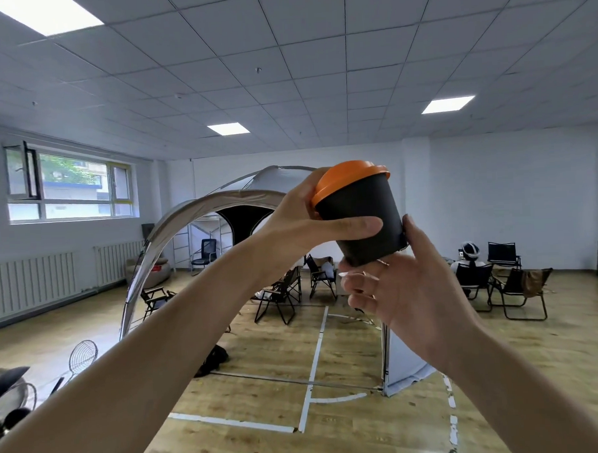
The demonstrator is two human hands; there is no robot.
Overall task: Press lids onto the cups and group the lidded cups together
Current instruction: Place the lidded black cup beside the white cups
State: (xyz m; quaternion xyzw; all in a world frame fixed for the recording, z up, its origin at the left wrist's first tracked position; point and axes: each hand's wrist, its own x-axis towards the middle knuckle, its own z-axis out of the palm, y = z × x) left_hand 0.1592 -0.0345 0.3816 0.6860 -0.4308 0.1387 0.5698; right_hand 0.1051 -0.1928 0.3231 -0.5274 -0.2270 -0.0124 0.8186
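A black cup (362, 210) with an orange lid (347, 179) on its rim is held up in the air at head height, tilted slightly to the left. My left hand (301, 226) wraps the cup's left side, thumb across the front and fingers behind the lid's edge. My right hand (399, 290) supports the cup from below, its thumb against the lower right wall and the fingers curled under the base. No other cups or lids are in view.
Kitchen utensils, including a wire skimmer (83, 355), poke in at the lower left. Beyond lie a wooden floor, a dome tent (221, 202), folding chairs (519, 292) and a seated person (470, 256) at the far right.
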